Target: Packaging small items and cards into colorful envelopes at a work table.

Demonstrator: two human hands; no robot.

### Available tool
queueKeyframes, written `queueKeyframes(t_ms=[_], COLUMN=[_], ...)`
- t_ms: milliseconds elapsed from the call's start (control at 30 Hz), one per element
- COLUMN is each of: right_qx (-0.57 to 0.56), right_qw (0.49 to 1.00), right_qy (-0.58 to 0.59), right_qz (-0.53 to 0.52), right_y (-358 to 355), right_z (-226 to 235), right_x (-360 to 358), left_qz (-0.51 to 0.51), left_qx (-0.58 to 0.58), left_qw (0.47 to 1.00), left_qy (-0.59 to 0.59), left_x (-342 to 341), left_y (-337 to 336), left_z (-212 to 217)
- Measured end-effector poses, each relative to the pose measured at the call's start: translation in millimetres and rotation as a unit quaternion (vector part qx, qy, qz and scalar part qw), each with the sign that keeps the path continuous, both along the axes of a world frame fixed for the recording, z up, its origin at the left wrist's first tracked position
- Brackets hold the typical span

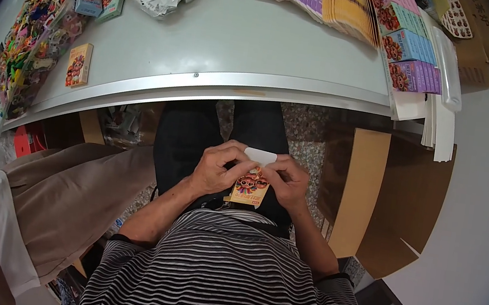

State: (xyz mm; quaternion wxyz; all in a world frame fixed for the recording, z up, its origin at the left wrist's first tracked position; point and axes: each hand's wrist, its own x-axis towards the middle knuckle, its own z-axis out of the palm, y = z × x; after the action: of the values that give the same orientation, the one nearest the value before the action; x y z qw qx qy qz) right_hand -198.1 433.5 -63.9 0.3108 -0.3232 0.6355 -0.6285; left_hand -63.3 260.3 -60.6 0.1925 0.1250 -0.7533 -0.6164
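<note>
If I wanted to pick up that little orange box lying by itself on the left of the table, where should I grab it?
I'd pinch the orange box by its two long sides, around mid-length, from above and the table's near edge. It seems to lie flat, looks slim, and sits near that edge, with the bulky bag beyond its left side.

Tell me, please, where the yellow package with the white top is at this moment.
In the head view, the yellow package is just below centre, held between the left hand and right hand, over the dark trousers.
</note>
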Motion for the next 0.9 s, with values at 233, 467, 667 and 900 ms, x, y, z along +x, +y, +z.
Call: queueKeyframes(t_ms=[233, 467, 667, 900], right_qx=[-0.030, -0.015, 0.054, 0.076], right_qw=[1.000, 0.992, 0.970, 0.979], right_qy=[-0.002, -0.118, -0.235, -0.179], right_qz=[0.006, 0.035, 0.028, 0.065], right_y=[2, 1, -3, -5], right_z=[15, 25, 37, 45], right_x=[2, 2, -8, -17], left_qz=[0.013, -0.013, -0.002, -0.026], left_qx=[0.072, 0.249, 0.337, 0.279], left_qw=[0.997, 0.967, 0.933, 0.951], left_qy=[-0.035, -0.061, -0.128, -0.128], left_x=[-2, 0, -4, -6], left_y=[3, 0, -1, -6], left_z=[24, 25, 35, 48])
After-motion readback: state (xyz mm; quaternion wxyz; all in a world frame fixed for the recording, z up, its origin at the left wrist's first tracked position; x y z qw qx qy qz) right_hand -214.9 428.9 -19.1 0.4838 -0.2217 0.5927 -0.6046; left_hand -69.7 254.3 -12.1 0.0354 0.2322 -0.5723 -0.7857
